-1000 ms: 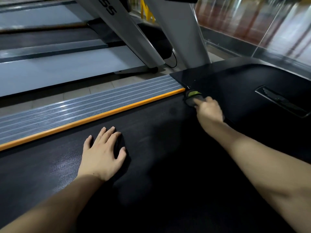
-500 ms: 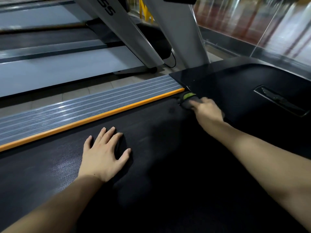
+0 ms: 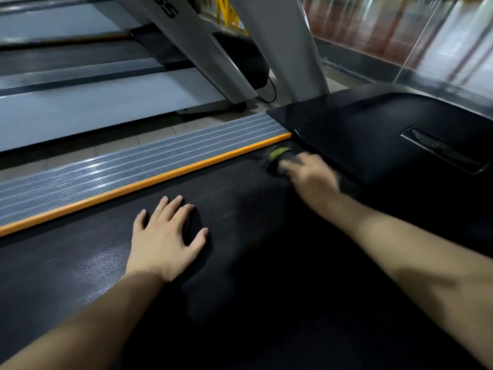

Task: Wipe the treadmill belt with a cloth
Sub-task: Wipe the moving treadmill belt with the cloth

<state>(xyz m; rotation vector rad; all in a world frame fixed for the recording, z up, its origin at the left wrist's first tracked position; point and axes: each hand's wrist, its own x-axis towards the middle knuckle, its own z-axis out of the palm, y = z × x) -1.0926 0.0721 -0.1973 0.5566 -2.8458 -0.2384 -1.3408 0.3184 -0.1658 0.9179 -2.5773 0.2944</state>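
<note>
Dark with a green patch, the cloth (image 3: 280, 157) sits bunched under the blurred right hand (image 3: 312, 177), whose fingers grip it at one o'clock on the belt (image 3: 240, 289). It has slid slightly leftward since a moment ago, so wiping continues along the orange strip (image 3: 149, 182). Left hand (image 3: 165, 241) stays flat, fingers spread, bracing at nine o'clock.

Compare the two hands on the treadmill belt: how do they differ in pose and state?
The left hand lies flat with fingers spread and holds nothing; the right hand is on a dark cloth with a green patch. The left hand is sharp, the right motion-blurred. The left sits mid-belt, the right at the front by the black motor cover. Both are on the belt.
</note>
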